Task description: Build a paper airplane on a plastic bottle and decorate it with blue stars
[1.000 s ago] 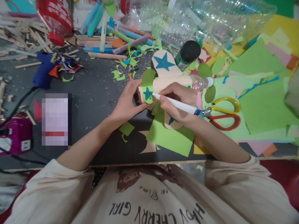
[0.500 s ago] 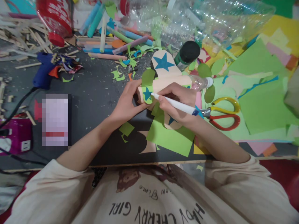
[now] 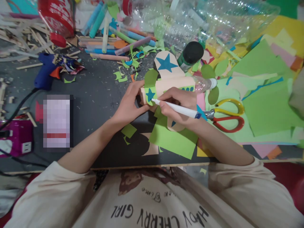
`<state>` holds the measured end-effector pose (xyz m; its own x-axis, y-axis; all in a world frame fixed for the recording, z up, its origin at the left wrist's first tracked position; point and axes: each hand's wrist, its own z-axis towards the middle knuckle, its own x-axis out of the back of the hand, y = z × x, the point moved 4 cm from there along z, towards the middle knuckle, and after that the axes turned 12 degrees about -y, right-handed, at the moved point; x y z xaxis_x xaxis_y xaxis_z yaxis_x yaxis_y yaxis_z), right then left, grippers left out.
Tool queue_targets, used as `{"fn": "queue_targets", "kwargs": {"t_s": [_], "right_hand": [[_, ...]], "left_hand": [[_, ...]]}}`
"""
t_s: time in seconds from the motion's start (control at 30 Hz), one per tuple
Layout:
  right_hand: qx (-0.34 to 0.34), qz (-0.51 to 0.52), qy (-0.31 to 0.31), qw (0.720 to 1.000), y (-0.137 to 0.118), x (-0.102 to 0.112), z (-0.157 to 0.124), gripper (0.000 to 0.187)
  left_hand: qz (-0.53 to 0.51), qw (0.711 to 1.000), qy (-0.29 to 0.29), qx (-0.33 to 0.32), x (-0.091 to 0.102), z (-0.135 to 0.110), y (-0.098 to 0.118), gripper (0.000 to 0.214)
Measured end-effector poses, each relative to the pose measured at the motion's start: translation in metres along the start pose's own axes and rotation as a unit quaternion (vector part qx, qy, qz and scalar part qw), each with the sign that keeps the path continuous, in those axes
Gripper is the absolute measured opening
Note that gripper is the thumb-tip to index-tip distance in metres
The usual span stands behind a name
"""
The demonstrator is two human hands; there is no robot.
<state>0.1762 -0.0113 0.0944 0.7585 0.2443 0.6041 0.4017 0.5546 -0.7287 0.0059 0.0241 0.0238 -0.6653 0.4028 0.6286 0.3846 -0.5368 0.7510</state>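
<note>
A toy plane made from a plastic bottle (image 3: 169,84) lies across the table in front of me, wrapped in cream paper with its white cap to the right. Its upper wing bears a blue star (image 3: 167,63); the lower wing is partly hidden by my right hand. My left hand (image 3: 128,101) grips the tail end, fingers behind and thumb in front. A white marker (image 3: 179,108) with a blue end sits in my right hand (image 3: 178,99). Its tip touches or nearly touches the small blue star (image 3: 149,94) on the green tail piece.
Scissors (image 3: 229,115) with yellow and red handles lie right, on green paper (image 3: 273,104). A dark-capped jar (image 3: 191,53) stands behind the plane. Left are a blue glue gun (image 3: 45,71), its cord and a purple box (image 3: 17,137). Markers, sticks, scraps and clear bottles (image 3: 213,19) fill the back.
My right hand and the marker have shifted slightly left and down; the tip has gone from the star's right side to its lower right. More blue dots show on the plane's side. My left hand stays put.
</note>
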Motion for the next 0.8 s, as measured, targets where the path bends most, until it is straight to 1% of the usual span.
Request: {"fn": "queue_targets", "kwargs": {"t_s": [0.17, 0.27, 0.33, 0.43, 0.57, 0.7, 0.8], "right_hand": [[-0.002, -0.02, 0.009, 1.0, -0.0014, -0.0014, -0.0004, 0.012], [-0.004, -0.042, 0.001, 0.999, 0.001, -0.0047, -0.0005, 0.016], [0.006, -0.052, -0.006, 0.999, 0.0011, -0.0059, -0.0004, 0.017], [0.021, -0.051, 0.005, 0.998, -0.0012, -0.0033, 0.0, 0.014], [0.022, -0.047, 0.018, 0.999, -0.0031, 0.0001, 0.0009, 0.01], [0.038, -0.046, 0.014, 0.998, -0.0015, -0.003, 0.0004, 0.012], [0.032, -0.052, 0.009, 0.998, 0.0013, -0.006, 0.0, 0.015]], "left_hand": [[0.002, 1.0, 0.003, 0.011, -0.0008, -0.0019, -0.0038, 0.065], [0.014, 1.0, 0.005, 0.014, -0.0011, -0.0021, -0.0046, 0.064], [0.019, 1.0, 0.008, 0.007, -0.0011, -0.0019, -0.0042, 0.062], [0.014, 1.0, 0.006, 0.004, -0.0012, -0.0017, -0.0043, 0.063], [0.011, 1.0, 0.004, 0.012, -0.001, -0.002, -0.0052, 0.064], [0.016, 1.0, 0.009, 0.005, -0.0005, -0.0021, -0.0047, 0.063], [0.015, 1.0, 0.007, -0.002, -0.0008, -0.0019, -0.0043, 0.063]]}}
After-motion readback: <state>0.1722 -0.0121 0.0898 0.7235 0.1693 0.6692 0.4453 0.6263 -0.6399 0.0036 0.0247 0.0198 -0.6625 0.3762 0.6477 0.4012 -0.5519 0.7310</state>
